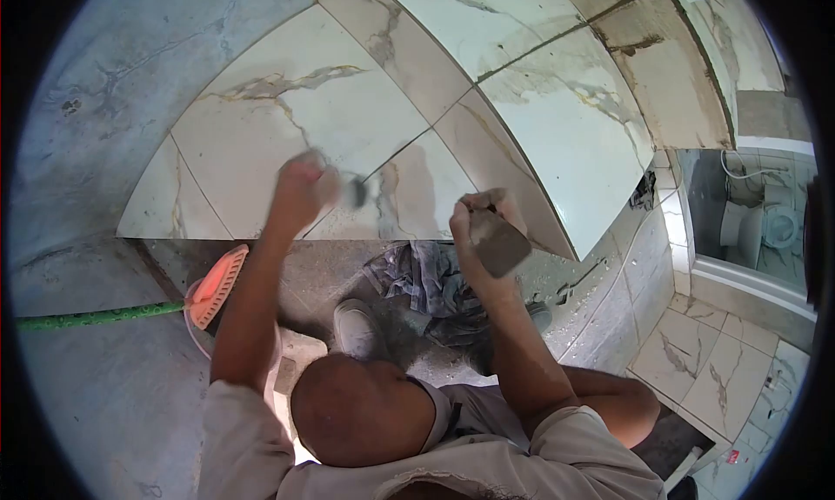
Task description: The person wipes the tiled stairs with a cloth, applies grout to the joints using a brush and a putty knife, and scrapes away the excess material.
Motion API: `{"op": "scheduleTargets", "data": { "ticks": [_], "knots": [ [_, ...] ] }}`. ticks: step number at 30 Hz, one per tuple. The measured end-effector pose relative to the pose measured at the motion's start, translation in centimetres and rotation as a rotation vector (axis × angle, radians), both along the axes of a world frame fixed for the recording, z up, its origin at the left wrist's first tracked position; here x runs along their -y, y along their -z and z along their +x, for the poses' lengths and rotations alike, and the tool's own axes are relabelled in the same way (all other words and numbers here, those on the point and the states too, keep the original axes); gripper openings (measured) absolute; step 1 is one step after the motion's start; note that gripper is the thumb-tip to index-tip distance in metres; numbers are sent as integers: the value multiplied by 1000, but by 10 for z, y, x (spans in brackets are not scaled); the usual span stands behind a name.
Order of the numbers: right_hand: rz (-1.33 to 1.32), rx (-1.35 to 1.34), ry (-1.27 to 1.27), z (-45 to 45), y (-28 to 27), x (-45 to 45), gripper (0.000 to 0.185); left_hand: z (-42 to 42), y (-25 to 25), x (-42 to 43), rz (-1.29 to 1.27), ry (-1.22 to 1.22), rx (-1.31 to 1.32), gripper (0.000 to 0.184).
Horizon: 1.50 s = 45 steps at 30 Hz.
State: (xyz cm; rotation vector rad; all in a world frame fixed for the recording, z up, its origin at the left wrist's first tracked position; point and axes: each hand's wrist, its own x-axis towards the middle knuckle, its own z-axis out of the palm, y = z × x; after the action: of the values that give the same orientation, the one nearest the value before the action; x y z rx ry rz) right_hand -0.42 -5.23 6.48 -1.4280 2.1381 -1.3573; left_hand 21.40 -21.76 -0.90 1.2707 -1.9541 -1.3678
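Observation:
My left hand (304,187), smeared by motion, is closed above the marbled white tile surface (287,152). A small dark-ended tool (355,190) sticks out of it to the right, close to the joint between two tiles; its exact kind is blurred. My right hand (494,211) is wrapped round a flat grey-brown rectangular piece (497,242), held near the front edge of the tiles. Grey residue lies on the tile between my hands.
A raised tiled block (557,126) stands on the right. An orange plastic brush (219,284) and a green hose (104,316) are at the left. Crumpled grey cloth (426,278) lies on the floor by my shoe (358,326). A doorway on the right shows a toilet (778,226).

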Motion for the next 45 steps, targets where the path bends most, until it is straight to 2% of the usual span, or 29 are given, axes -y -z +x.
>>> {"op": "scheduleTargets", "data": {
  "ticks": [1, 2, 4, 5, 7, 8, 10, 11, 13, 15, 17, 19, 20, 22, 24, 25, 27, 31, 32, 33, 34, 37, 39, 41, 42, 44, 45],
  "knots": [
    [9, -147, -64, -3, 6, 8, 18, 27, -31, -10, 29, 22, 261, 18],
    [6, -142, -67, -5, 20, 20, 18, 49, -56, -23, -174, 92, 578, 17],
    [-70, -16, -86, 0, 52, 54, 18, 85, -66, -49, -358, -33, 717, 18],
    [-84, -5, -65, 4, 59, 72, 19, 100, -66, -60, -349, -35, 725, 18],
    [-94, 11, -49, 7, 77, 102, 19, 125, -66, -80, -271, -140, 403, 18],
    [9, -70, -24, 6, 92, 114, 22, 131, -70, -91, -265, -145, 406, 18],
    [181, -193, 5, 12, 106, 119, 24, 137, -80, -111, 167, -260, 360, 21],
    [184, -193, 0, 19, 105, 118, 24, 136, -81, -118, 171, -264, 361, 21],
    [286, -203, -29, 37, 105, 113, 21, 133, -79, -131, 215, -340, 120, 25],
    [207, -273, -116, 64, 116, 102, 19, 135, -66, -140, 235, -366, 102, 27],
    [-127, -341, -198, 119, 142, 77, 18, 137, -65, -143, 248, -386, 79, 28],
    [109, -111, -307, 149, 110, 66, 16, 141, -73, -139, 212, -273, 189, 28],
    [110, -115, -303, 144, 101, 69, 16, 148, -75, -140, 212, -270, 186, 28],
    [225, 38, -358, 117, 90, 72, 16, 161, -77, -146, 350, -321, 161, 27],
    [35, -148, -251, 84, 91, 89, 17, 163, -83, -146, 374, -371, 168, 27],
    [161, -125, -168, 68, 89, 97, 16, 164, -86, -145, 390, -415, 178, 26],
    [286, -138, -47, 47, 93, 113, 13, 163, -87, -142, 360, -408, 178, 26],
    [118, -190, -245, 123, 143, 78, 14, 158, -91, -138, 290, -430, 133, 23],
    [245, 13, -302, 129, 122, 71, 15, 165, -90, -136, 287, -428, 134, 23],
    [372, 219, -357, 133, 96, 71, 15, 179, -89, -136, 270, -425, 103, 9],
    [372, 221, -355, 133, 87, 71, 15, 186, -88, -135, 256, -425, 71, 11],
    [263, 149, -425, 117, 83, 71, 18, 176, -111, -120, 227, -534, 70, 10],
    [93, -205, -218, 84, 100, 94, 19, 170, -112, -114, 206, -512, 43, 9],
    [409, -61, -123, 63, 84, 109, 22, 171, -111, -114, 185, -492, 18, 7],
    [335, -139, -77, 72, 96, 105, 16, 172, -106, -116, 163, -451, 40, 8],
    [-27, -433, -188, 110, 158, 81, 16, 173, -104, -118, 142, -410, 65, 8],
    [77, -304, -272, 134, 146, 70, 15, 172, -107, -119, 150, -437, 37, 7]
  ]
}}
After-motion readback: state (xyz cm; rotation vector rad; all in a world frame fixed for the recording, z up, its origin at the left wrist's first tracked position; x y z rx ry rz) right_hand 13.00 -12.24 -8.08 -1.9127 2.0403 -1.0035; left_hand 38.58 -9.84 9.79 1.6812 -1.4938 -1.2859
